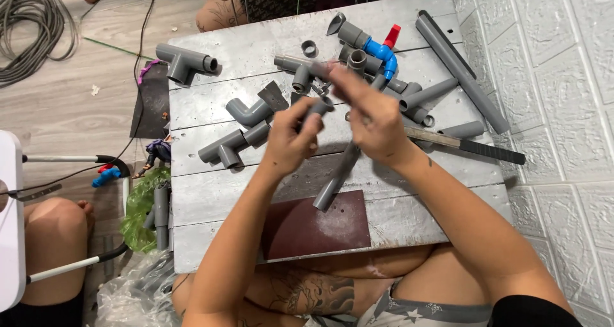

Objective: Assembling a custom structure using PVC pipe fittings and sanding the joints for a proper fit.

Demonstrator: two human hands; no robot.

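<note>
Two hands mid-work over the worktop (211, 205): left hand (289, 141) closed on a grey fitting (318, 107), right hand (371, 119) pinching, probably, a small part at it. Several joined pipe assemblies (233, 144) lie left of the fitting; many loose pieces (441, 93) wait right of it.

Low grey plank bench (211, 199) sitting on pale wood-look floor (77, 103). White embossed brick-pattern wall (550, 77) running along right. Coiled grey cable (29, 26) lying top left. White chair (13, 218) standing at left edge. Even indoor light falling.

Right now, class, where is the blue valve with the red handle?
In the head view, the blue valve lies at the far right of the grey board, joined to grey pipe fittings, beside the long grey pipe.
</note>
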